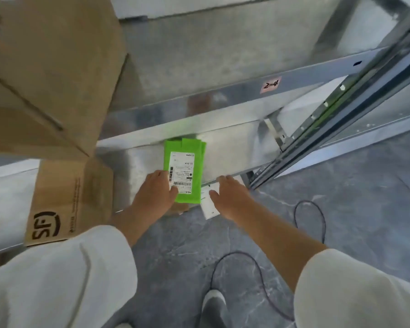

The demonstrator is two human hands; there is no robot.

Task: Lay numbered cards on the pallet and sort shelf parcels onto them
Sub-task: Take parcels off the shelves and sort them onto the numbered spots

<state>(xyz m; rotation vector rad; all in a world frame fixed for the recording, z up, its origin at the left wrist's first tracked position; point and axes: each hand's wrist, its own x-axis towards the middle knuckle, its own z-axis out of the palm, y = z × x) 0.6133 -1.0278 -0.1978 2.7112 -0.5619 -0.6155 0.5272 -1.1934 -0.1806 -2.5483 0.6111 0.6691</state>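
The left hand (158,190) grips the near end of a green parcel (184,169) lying on the lower metal shelf (232,147), while the right hand (225,192) pinches a white parcel (207,205) at the shelf's edge. Brown boxes (69,197) wait alongside. No pallet or numbered cards show, so sorting looks far from finished.

Both arms reach forward toward 12 o'clock, bare forearms out of white sleeves. Left hand (155,190) is curled, thumb on top and fingers underneath in a grip. Right hand (227,192) is palm-down, fingers curled over, thumb pointing toward 9 o'clock.
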